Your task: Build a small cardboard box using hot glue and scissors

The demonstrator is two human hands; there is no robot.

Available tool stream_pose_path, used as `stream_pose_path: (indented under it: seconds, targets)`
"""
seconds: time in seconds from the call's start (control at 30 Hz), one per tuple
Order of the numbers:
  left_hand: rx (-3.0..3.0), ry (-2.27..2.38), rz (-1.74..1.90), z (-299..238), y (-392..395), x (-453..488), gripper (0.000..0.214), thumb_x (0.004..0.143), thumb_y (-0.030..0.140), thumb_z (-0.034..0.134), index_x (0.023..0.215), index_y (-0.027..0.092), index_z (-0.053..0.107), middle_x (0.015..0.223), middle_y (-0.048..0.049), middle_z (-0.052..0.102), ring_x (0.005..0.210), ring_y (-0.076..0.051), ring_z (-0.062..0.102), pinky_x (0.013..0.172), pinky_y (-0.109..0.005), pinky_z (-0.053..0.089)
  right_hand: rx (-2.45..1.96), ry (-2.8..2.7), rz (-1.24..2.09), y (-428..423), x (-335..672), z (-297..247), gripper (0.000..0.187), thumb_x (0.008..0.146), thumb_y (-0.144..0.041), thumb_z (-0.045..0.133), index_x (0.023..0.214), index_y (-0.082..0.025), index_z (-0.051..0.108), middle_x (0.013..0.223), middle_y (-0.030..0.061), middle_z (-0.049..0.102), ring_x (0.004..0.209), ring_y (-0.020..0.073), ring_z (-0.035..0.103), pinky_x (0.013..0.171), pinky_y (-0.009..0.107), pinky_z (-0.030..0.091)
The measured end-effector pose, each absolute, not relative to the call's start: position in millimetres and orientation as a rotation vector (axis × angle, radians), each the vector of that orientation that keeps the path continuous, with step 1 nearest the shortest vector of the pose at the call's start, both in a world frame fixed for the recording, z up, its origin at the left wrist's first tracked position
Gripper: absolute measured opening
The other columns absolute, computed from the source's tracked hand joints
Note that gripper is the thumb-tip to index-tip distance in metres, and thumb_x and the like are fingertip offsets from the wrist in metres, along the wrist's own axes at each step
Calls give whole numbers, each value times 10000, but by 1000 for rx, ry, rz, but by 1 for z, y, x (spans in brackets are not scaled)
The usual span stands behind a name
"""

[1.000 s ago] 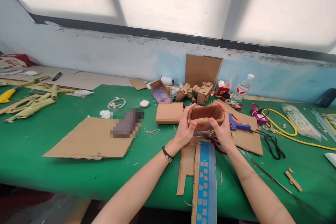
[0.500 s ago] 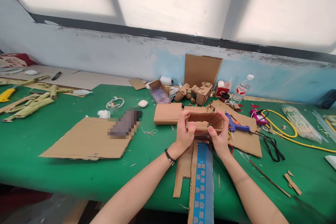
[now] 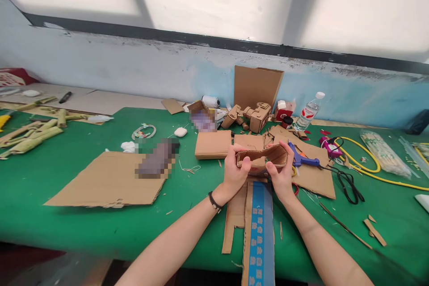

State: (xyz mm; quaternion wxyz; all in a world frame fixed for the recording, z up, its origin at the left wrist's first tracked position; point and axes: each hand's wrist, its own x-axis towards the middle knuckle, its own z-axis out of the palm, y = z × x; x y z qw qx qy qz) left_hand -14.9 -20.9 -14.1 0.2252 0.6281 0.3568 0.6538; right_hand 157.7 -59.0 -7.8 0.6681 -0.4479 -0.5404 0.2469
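Between my two hands is a small open cardboard box [image 3: 258,168], its hollow inside facing up and its near wall bent. My left hand [image 3: 234,172] grips the left end, thumb on the near wall. On the right end, my right hand [image 3: 281,172] closes the same way, fingers behind and thumb in front. Below the hands lies a long cardboard strip [image 3: 259,232] with blue printed tape, over a notched cardboard piece [image 3: 234,219]. A blue glue gun [image 3: 303,160] rests just right of my right hand.
A closed cardboard box [image 3: 213,145] sits left of the hands. Cardboard camera models [image 3: 258,117] and a water bottle [image 3: 309,111] stand behind. A flat cardboard sheet [image 3: 103,183] lies left. Yellow tubing [image 3: 365,161] and a bag of sticks [image 3: 385,154] are at right.
The held box has tilted slightly, and its near wall is bent further inward between my thumbs. Both hands keep their grip. The view has shifted a little.
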Motion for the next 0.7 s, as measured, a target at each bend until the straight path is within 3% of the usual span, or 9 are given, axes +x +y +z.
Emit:
stream_pose_path:
  seconds: [0.23, 0.43, 0.6, 0.7]
  targets:
    - [1720, 972, 1741, -17, -20, -18, 342, 1074, 573, 668, 1055, 234, 631, 982, -35, 725, 863, -189, 690, 803, -308, 549, -979, -1243, 619, -53, 163, -5, 838, 919, -652, 898, 1579, -285, 535, 1463, 135, 737, 1374, 329, 740, 1255, 533, 570]
    - [1687, 982, 1728, -21, -21, -18, 388, 1103, 618, 641, 1063, 232, 640, 924, -29, 738, 781, -176, 699, 748, -298, 558, -955, -1269, 709, -49, 167, -8, 715, 917, -639, 921, 1459, -272, 633, 1499, 145, 763, 1411, 338, 745, 1266, 526, 580]
    - [1636, 907, 1649, -22, -19, -15, 404, 1115, 639, 626, 1153, 238, 654, 1081, -97, 864, 981, -238, 834, 911, -360, 651, -983, -1270, 701, -50, 170, -6, 697, 919, -618, 928, 1464, -272, 665, 1518, 140, 780, 1418, 351, 755, 1247, 540, 604]
    - [1591, 992, 1648, -25, -16, -16, 470, 1095, 695, 619, 1182, 234, 651, 1058, -99, 863, 923, -240, 826, 859, -361, 651, -1008, -1271, 711, -52, 170, -4, 649, 913, -605, 938, 1421, -274, 706, 1487, 126, 809, 1370, 345, 783, 1207, 520, 630]
